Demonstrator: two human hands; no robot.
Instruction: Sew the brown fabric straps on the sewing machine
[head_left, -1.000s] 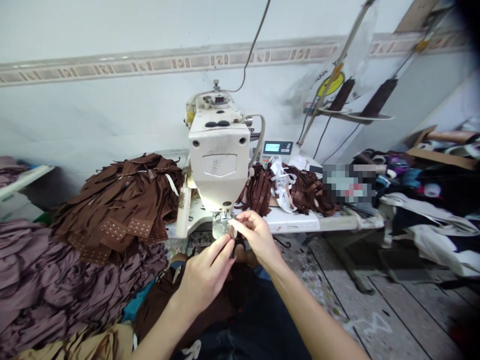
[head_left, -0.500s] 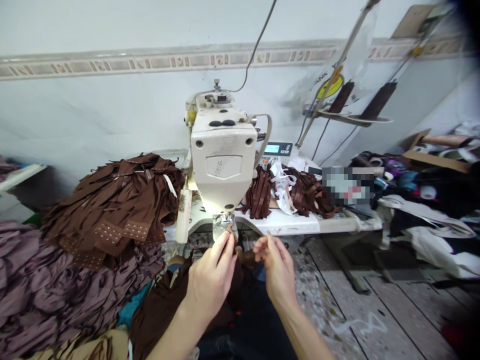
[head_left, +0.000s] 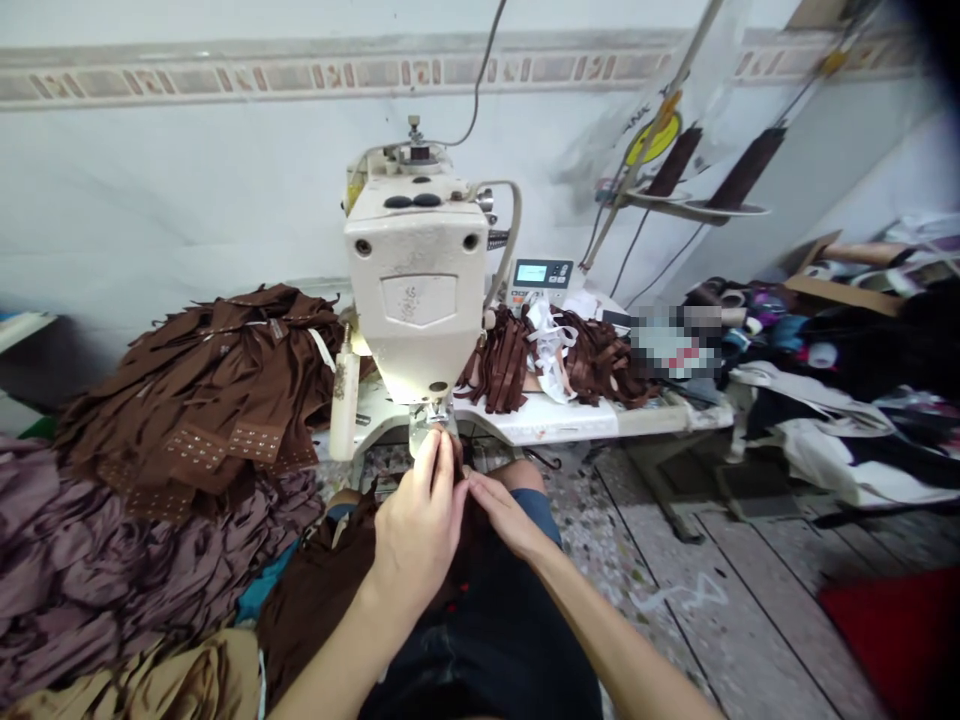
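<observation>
Pinched in my left hand (head_left: 421, 515) is a piece of brown fabric (head_left: 457, 460), held right at the presser foot (head_left: 436, 413) of the white sewing machine (head_left: 416, 250). The fingertips of my right hand (head_left: 504, 508) are closed on the same fabric, just right of the left hand. My fingers hide most of the held part. More brown fabric (head_left: 315, 600) hangs down to the left of my lap.
Left of the machine lies a heap of brown pieces with metal studs (head_left: 210, 380), above mauve fabric (head_left: 150, 560). On the machine table (head_left: 555, 425) are brown straps (head_left: 502, 365) and a control panel (head_left: 541, 275). Thread cones (head_left: 746, 170) stand at the right.
My right hand, apart from the fabric before, has moved left and now pinches it beside the left hand. The left hand stays at the presser foot. The view has shifted slightly.
</observation>
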